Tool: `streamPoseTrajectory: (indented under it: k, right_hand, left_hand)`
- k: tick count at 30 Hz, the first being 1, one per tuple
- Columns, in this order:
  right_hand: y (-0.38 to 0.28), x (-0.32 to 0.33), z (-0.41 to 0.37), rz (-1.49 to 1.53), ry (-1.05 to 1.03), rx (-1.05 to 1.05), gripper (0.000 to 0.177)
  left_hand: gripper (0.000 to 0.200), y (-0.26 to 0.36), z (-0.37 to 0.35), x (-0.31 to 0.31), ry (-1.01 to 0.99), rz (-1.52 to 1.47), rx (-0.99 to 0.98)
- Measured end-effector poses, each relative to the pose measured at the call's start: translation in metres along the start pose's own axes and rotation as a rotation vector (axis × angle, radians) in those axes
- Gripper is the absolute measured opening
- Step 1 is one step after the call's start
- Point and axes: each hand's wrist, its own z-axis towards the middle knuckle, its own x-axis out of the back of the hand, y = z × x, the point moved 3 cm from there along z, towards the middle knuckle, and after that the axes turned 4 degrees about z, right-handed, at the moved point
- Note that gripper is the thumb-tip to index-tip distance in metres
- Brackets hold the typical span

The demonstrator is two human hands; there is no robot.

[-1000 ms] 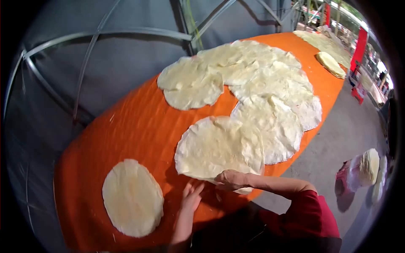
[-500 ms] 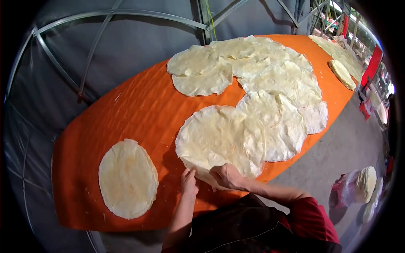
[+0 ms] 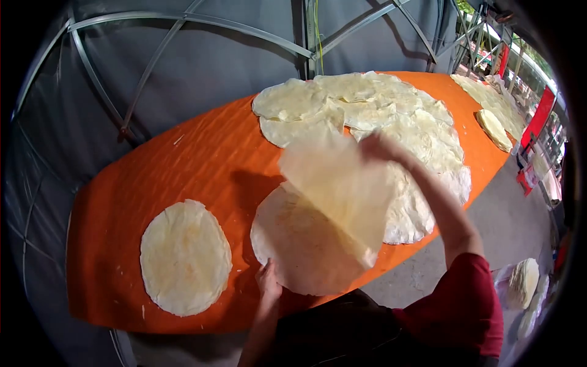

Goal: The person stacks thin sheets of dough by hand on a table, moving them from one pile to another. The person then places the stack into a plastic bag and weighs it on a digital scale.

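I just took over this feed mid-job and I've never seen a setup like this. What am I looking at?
There is no machine here: these are a person's bare hands, and every picture comes from one camera worn on that person's head, looking forward and down. On the orange surface lie thin, pale, roundish sheets. One oval sheet lies apart on the left; the overlapping sheets spread farther back and right. The blurred right hand holds up a lifted sheet, partly raised over a lower sheet. The left hand is at the lower sheet's edge; its grip is unclear.
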Motion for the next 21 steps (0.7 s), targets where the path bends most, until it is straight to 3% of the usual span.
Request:
streamPoseTrajectory:
  k: [1, 2, 4, 5, 6, 7, 8, 10, 11, 12, 13, 14, 15, 17, 18, 19, 21]
  right_hand:
    - [0.013, 0.045, 0.009, -0.323, 0.112, -0.058, 0.011]
    - [0.011, 0.095, 0.013, -0.128, 0.271, -0.178, 0.006]
    - [-0.018, 0.168, 0.025, -0.327, 0.179, -0.069, 0.008]
    - [-0.029, 0.185, 0.026, -0.204, 0.419, -0.068, 0.007]
    - [-0.040, 0.201, 0.028, -0.034, 0.401, -0.086, 0.006]
    - [-0.054, 0.211, 0.031, -0.104, 0.502, -0.002, 0.005]
    - [-0.052, 0.214, 0.036, -0.064, 0.568, -0.088, 0.005]
    - [-0.072, 0.205, 0.044, -0.202, 0.387, 0.009, 0.005]
    - [-0.122, 0.171, 0.039, -0.211, 0.344, -0.045, 0.011]
    - [-0.146, 0.141, 0.039, -0.268, 0.070, -0.160, 0.017]
    - [-0.164, 0.093, 0.028, -0.328, 0.112, 0.110, 0.013]
    - [-0.185, 0.047, 0.019, -0.203, -0.069, 0.099, 0.030]
    - [-0.211, 0.004, 0.003, -0.208, -0.001, 0.257, 0.029]
    - [-0.256, -0.063, -0.029, -0.087, -0.208, 0.281, 0.019]
    - [-0.267, -0.104, -0.047, 0.077, -0.152, 0.288, 0.016]
    - [-0.275, -0.123, -0.059, 0.216, -0.234, 0.287, 0.015]
    - [-0.290, -0.123, -0.067, 0.115, -0.164, 0.289, 0.021]
  left_hand:
    - [0.025, 0.006, -0.004, -0.005, 0.023, -0.010, 0.019]
    - [0.026, 0.011, -0.009, -0.008, 0.056, 0.048, 0.011]
    - [0.023, 0.007, -0.008, -0.007, 0.004, -0.074, -0.002]
    - [0.023, 0.007, -0.009, -0.008, 0.032, -0.068, -0.012]
    - [0.023, 0.009, -0.011, -0.008, 0.061, -0.061, -0.020]
    - [0.024, 0.010, -0.012, -0.007, 0.090, -0.054, -0.031]
    - [0.025, 0.008, -0.010, -0.003, 0.064, 0.010, -0.046]
    - [0.028, 0.002, -0.005, 0.008, 0.010, 0.133, -0.072]
    - [0.030, 0.001, -0.009, 0.005, -0.045, 0.091, -0.036]
    - [0.032, 0.003, -0.013, 0.003, -0.098, 0.047, -0.010]
    - [0.033, 0.006, -0.016, 0.004, -0.146, 0.004, 0.014]
    - [0.035, 0.009, -0.013, 0.006, -0.173, -0.051, 0.009]
    - [0.036, 0.010, -0.011, 0.006, -0.193, -0.110, 0.004]
    - [0.041, 0.018, -0.010, 0.003, -0.267, -0.143, -0.021]
    - [0.042, 0.015, -0.007, 0.010, -0.194, -0.069, -0.029]
    - [0.043, 0.009, 0.001, 0.018, -0.126, 0.006, -0.037]
    - [0.045, 0.012, 0.001, 0.017, 0.071, 0.148, 0.011]
